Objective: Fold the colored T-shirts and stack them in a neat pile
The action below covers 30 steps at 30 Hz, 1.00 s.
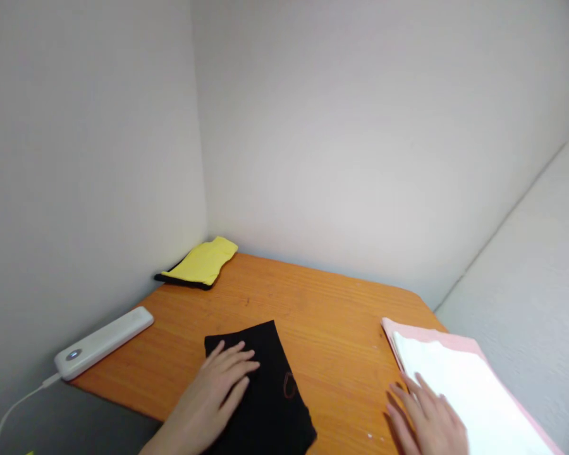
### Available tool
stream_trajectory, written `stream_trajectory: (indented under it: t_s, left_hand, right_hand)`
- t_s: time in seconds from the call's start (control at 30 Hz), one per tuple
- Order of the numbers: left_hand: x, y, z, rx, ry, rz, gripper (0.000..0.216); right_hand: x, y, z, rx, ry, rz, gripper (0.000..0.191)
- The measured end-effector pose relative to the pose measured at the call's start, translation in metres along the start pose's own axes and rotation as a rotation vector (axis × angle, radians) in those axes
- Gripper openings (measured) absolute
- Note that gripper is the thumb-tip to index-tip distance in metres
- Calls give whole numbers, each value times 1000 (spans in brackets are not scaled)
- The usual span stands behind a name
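A folded black cloth with a small reddish outline near its right edge lies at the front of the wooden table. My left hand rests flat on its left part, fingers spread. To the right, my right hand is over the left edge of a folded white cloth, fingers apart; I cannot tell whether it touches the cloth. Beneath the white cloth is a pink cloth, showing along its far and right edges.
A yellow cloth lies on a black one in the far left corner. On the left edge sits a white oblong device with a round button and a cable. Pale walls bound the orange-brown table.
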<state>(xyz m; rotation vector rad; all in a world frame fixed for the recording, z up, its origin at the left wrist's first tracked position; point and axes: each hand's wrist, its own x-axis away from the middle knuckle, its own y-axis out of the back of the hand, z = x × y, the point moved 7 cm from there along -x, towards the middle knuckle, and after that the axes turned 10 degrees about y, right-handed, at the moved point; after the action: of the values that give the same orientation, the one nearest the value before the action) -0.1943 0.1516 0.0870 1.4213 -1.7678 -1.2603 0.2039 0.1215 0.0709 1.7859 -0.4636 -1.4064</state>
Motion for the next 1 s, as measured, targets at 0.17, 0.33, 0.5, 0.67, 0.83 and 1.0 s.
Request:
stream_trajectory:
  t_s: [0.17, 0.33, 0.5, 0.67, 0.83, 1.0]
  left_hand:
    - [27, -62, -57, -208, -342, 80, 75]
    - [29, -66, -60, -216, -234, 158, 85]
    - [6, -44, -70, -151, -19, 129, 51]
    - [8, -21, -74, -59, 87, 11, 46]
    - [52, -31, -59, -93, -27, 142, 93]
    - [72, -28, -29, 23, -21, 44, 91]
  right_hand:
    - [-9, -27, 126, -168, 293, 109, 9]
    - [0, -37, 175, -258, 378, 59, 20]
    - [-11, -29, 179, -345, 120, 109, 50]
    - [-27, -23, 174, -481, -221, 181, 13]
    - [-33, -23, 176, -805, -372, 183, 13]
    - [-39, -18, 193, -1216, -493, 184, 22]
